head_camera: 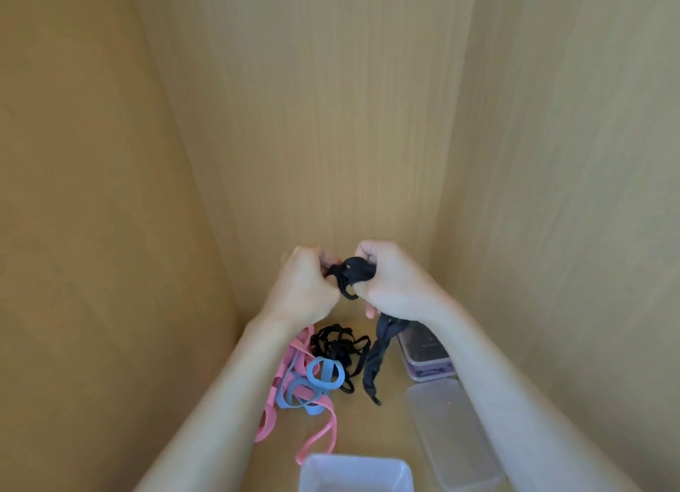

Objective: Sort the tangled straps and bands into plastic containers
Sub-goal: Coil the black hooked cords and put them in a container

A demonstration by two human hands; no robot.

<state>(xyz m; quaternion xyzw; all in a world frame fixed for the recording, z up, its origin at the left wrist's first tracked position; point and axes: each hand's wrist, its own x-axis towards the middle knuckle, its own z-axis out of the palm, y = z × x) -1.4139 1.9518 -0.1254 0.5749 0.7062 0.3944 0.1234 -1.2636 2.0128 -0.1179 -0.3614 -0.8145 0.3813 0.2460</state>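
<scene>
Your left hand (301, 285) and your right hand (395, 283) are held above the floor (390, 418) of a light compartment with a fine wood grain. The two hands are close together and both have curled fingers.

Between them you hold a black fabric strap (355, 270). It is bunched into a soft, wrinkled lump at your knuckles. Your left fingers pinch its left end, and your right hand is closed around the thicker part. From under your right hand a twisted tail of the same strap hangs toward 6 o'clock. I cannot tell if its tip touches the floor.

At 6 o'clock from your hands, on the floor, lies a tangle of thin black bands (338, 348), narrow like cord loops. At 7 o'clock from this tangle are flat, smooth blue bands (311, 374), one of them making a round ring. They are mixed with flat pink bands (296, 350).

A translucent rectangular container (353, 466) with rounded corners is at 6 o'clock of the view. A clear flat plastic piece (452, 436) lies at 4 o'clock from the tangle; whether it is a lid or a tray I cannot tell. Beyond it, at 12 o'clock from it, a small box with a purple base (427, 359) is partly hidden by your right forearm.
</scene>
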